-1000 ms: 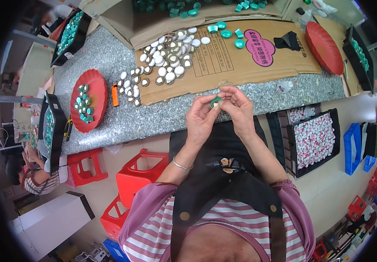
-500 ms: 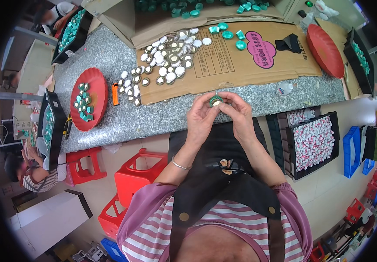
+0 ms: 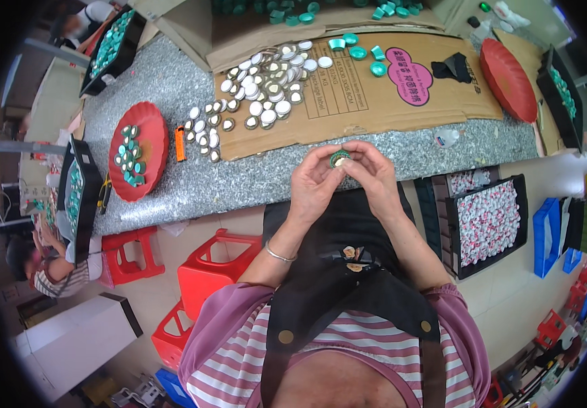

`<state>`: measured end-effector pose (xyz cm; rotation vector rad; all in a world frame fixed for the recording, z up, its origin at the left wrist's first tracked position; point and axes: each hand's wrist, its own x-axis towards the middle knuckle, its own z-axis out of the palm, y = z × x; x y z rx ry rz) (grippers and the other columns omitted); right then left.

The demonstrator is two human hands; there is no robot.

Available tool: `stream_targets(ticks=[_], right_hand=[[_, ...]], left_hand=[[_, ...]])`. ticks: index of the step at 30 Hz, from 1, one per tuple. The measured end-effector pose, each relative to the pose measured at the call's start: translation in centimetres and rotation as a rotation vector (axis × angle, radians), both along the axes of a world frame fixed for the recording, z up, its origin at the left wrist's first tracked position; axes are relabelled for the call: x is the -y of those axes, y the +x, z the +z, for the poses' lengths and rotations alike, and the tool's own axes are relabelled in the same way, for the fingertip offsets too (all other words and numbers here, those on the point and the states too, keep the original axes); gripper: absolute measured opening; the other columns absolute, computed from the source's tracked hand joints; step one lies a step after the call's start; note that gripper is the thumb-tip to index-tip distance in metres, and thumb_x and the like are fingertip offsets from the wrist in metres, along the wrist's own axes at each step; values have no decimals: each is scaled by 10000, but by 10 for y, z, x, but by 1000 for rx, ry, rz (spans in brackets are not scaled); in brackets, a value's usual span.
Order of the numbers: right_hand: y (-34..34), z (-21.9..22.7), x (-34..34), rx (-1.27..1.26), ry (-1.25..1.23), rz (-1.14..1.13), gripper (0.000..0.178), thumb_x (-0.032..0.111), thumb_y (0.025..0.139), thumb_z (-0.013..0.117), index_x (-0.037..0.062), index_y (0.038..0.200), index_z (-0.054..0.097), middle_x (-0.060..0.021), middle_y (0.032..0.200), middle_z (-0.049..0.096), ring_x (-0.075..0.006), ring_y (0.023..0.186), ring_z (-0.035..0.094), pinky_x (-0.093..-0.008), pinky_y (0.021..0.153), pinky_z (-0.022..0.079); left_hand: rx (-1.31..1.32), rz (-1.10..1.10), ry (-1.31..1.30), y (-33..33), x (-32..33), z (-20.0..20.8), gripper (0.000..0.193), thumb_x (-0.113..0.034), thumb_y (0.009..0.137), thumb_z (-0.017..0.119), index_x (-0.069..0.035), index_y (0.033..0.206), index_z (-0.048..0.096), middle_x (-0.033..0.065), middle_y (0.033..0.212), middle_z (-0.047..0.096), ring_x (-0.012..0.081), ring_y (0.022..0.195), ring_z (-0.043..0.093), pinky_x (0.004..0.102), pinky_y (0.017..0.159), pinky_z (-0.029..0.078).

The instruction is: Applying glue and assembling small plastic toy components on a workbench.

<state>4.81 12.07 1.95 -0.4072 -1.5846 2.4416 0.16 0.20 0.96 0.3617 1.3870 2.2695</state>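
Note:
Between the fingertips of both hands sits a small round green cap with a pale centre. My left hand pinches it from the left, thumb against its near side. From the right, my right hand closes on the same cap with fingers and thumb. Both hands are raised at the near edge of the grey speckled worktop. Beyond them a flattened cardboard sheet carries a heap of small white-faced discs and a few fluted green cups.
A red scalloped tray holding green caps stands at left beside an orange lighter. Another red tray leans at right, near a small clear bottle. An open carton with green cups is behind. Red stools stand below.
Both hands stay together on the green cap, which has tilted slightly between the fingertips. The whole view has shifted a little.

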Motion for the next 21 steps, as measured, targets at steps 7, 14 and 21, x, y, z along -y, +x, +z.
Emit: stream_targets(ticks=[7,14,21], right_hand=[[54,-34,-30,14,416,-448,215,-21,814,587,-10,1023,537,-53,1049,505,-95,849,521,-215,761,430],[84,-38,-103,62,749,-853,548,-11,793,632,-14,1266,356,-132,1252,429,-208,1163,418,-328,1000,318],[55,-37,-139,50,846,-696,705,-4,761,664,-15,1348,273,-178,1361,363,-254,1263,356,-354,1055,244]], left_hand=[[114,39,37,-27,33,-10,277,-1,849,563,-2,1126,549,57,908,618,110,787,597,231,734,493],[-713,652,-653,-76,111,19,210,25,792,595,-9,998,609,78,945,594,173,854,571,274,737,467],[-1083,1060,-1101,-114,179,58,309,30,765,577,7,1073,561,172,1070,535,319,1001,513,384,877,405]])
